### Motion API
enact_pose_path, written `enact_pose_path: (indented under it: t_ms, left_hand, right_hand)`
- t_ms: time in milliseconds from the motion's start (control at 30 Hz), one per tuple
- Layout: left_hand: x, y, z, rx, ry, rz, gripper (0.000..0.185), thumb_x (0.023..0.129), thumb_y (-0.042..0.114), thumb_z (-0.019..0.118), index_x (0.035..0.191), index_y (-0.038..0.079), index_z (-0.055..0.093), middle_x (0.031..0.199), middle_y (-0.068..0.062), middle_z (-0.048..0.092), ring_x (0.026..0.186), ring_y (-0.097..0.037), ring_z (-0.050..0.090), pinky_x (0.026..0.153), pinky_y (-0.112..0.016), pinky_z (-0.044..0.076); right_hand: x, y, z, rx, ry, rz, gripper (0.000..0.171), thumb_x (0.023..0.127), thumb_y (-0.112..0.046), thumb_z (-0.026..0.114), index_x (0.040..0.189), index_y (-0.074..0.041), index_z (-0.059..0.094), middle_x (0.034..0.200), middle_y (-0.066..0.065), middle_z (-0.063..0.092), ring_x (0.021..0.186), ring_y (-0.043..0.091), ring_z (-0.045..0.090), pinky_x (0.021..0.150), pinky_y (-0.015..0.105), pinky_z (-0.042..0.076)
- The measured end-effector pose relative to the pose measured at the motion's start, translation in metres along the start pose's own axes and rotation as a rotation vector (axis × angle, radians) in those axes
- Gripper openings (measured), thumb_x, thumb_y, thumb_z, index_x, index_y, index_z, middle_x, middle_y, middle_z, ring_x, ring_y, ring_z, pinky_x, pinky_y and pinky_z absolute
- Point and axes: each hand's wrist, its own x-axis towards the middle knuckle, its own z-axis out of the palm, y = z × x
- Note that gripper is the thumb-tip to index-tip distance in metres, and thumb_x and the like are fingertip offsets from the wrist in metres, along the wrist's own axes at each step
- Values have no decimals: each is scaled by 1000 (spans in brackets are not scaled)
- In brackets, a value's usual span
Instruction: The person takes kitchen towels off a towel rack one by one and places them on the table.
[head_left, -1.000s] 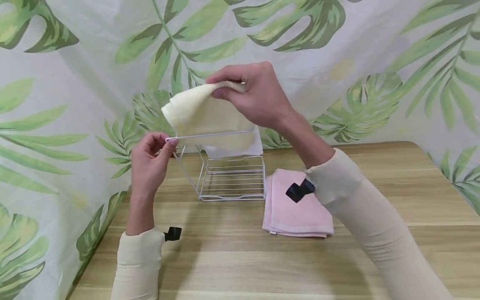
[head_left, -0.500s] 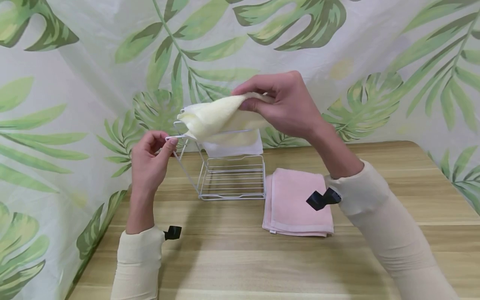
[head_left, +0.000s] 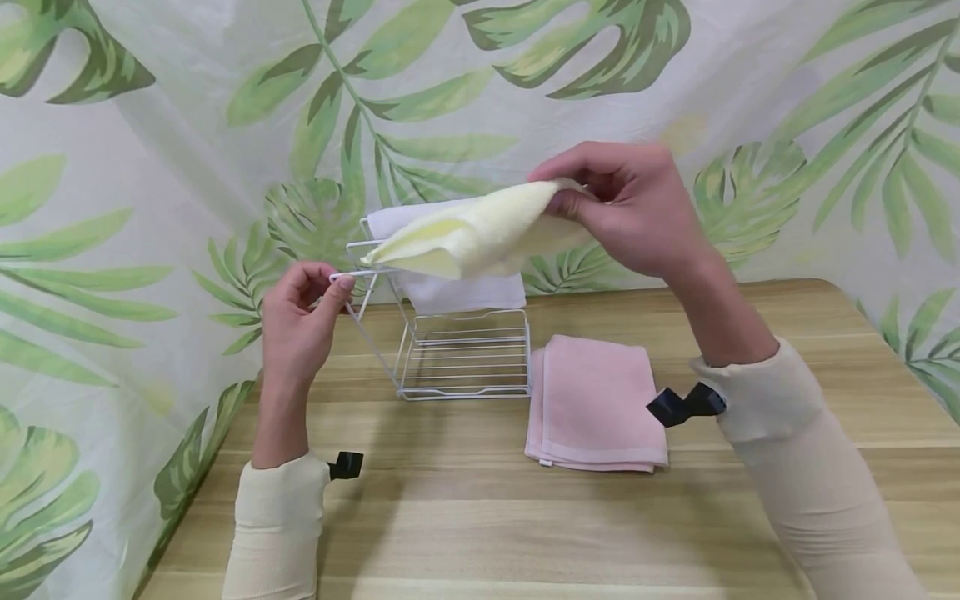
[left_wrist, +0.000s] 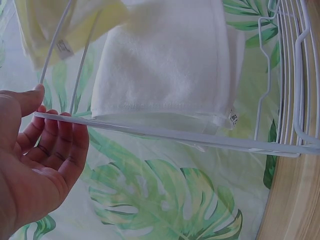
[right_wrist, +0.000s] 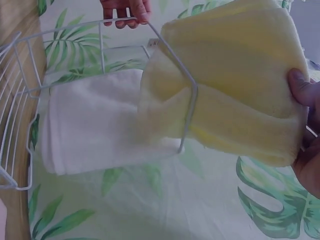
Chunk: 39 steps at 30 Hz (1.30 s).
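My right hand (head_left: 630, 204) pinches one end of a folded pale yellow towel (head_left: 472, 237) (right_wrist: 240, 95) and holds it level above the white wire rack (head_left: 457, 358). The towel's far end lies over the rack's front top bar. My left hand (head_left: 303, 312) (left_wrist: 40, 165) pinches the left end of that top bar (left_wrist: 175, 134). A folded white towel (head_left: 457, 287) (left_wrist: 165, 65) (right_wrist: 95, 120) hangs over the rack's rear bar. A folded pink towel (head_left: 596, 404) lies flat on the wooden table (head_left: 480, 517), just right of the rack.
A leaf-print cloth backdrop (head_left: 150, 167) closes in the back and left side of the table. The table's left edge runs close to my left forearm (head_left: 273, 525). Bare wood stretches in front of the rack and to the right of the pink towel.
My right hand has moved right with the yellow towel, drawing it from a drape over the front bar to nearly level. The left hand has stayed on the bar.
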Motion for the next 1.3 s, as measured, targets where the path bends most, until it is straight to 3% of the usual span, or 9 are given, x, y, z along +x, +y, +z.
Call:
enact_pose_path:
  t_ms: [267,433,600,767,867,933,1100,1300]
  left_hand:
    - [0,-1,0,8,1,6,13,101,7,75,95,15,66,84,7,69,71,-8,66,65,-15,61]
    - [-1,-1,0,6,1,4,12,101,7,75,95,13,66,84,7,69,71,-8,66,65,-15,61]
    - [-1,0,1,9,0,1,13,101,8,75,95,14,65,84,7,69,72,-8,66,65,-15,61]
    - [0,0,1,11,3,7,13,101,8,74,94,15,65,84,7,68,71,-7,66,64,-15,61]
    - [-1,0,1,10,7,7,14,101,7,74,94,16,65,84,7,68,71,-7,66,64,-15,61]
    - [-1,0,1,11,9,5,15,101,7,74,94,16,65,84,7,68,72,-7,66,64,-15,61]
    - [-2,-1,0,11,10,4,15,101,7,74,94,17,65,84,7,68,72,-8,66,65,-15,61]
    - [-2,-1,1,8,6,9,14,101,8,74,95,17,66,84,6,68,73,-8,67,66,-15,61]
  right_hand:
    - [-5,0,-12,104,22,-23,18,89,23,71,107,20,72,97,-11,81,79,5,76,70,18,63]
    - [-12,1,-16,75,-7,-60,18,87,25,70,104,19,73,97,-13,81,70,5,73,61,15,58]
    - [-27,3,-15,26,-76,-134,22,83,28,71,99,14,76,97,-13,80,69,4,68,60,14,53]
    - [-42,10,-9,-31,-133,-241,30,82,27,69,99,5,80,96,0,82,75,2,63,63,13,47]
    - [-50,16,-4,-28,-155,-308,34,81,27,67,100,2,80,94,8,82,79,1,65,65,13,45]
    - [-54,19,-1,-16,-157,-336,35,81,28,67,100,2,80,94,11,81,85,2,70,70,12,50]
    - [-65,21,0,-40,-151,-361,38,78,29,69,99,0,80,92,12,81,93,2,75,81,12,58]
    - [-77,17,-4,-80,-141,-340,42,78,28,69,99,-5,82,91,9,81,87,5,74,75,13,57]
